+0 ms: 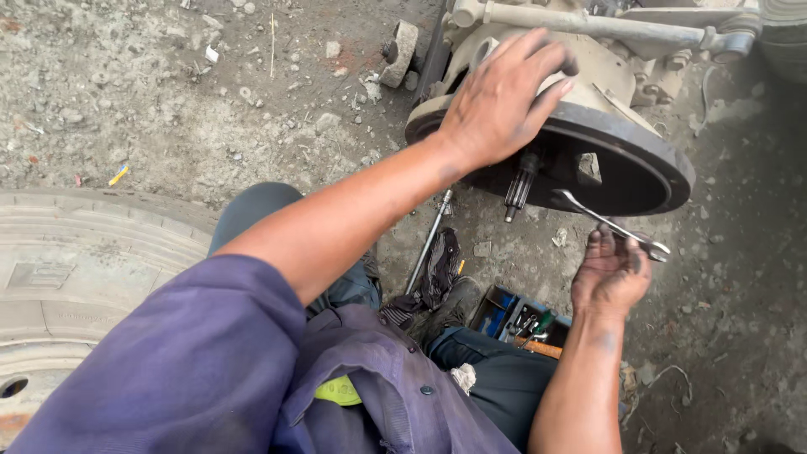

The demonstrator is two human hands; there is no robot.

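L hand (pixel 504 101) spread flat on housing (pixel 588 67) above the black disc (pixel 639 160); R hand (pixel 609 273) gripping a wrench (pixel 609 224) just below disc, near splined shaft (pixel 519 185). Tyre (pixel 76 269) at left, toolbox (pixel 513 315) on ground

An open-air vehicle repair yard: dirt ground (pixel 168 109), truck tyre (pixel 76 269), toolbox (pixel 513 313).

Beside one large round dark metal housing (pixel 622 160), two bare hands are counted: the left hand (pixel 500 101) and the right hand (pixel 609 273). One silver metal spanner (pixel 609 223), one long steel rod (pixel 427 244), one worn grey rubber tyre (pixel 76 261) and one blue tool tray (pixel 504 309) are seen.
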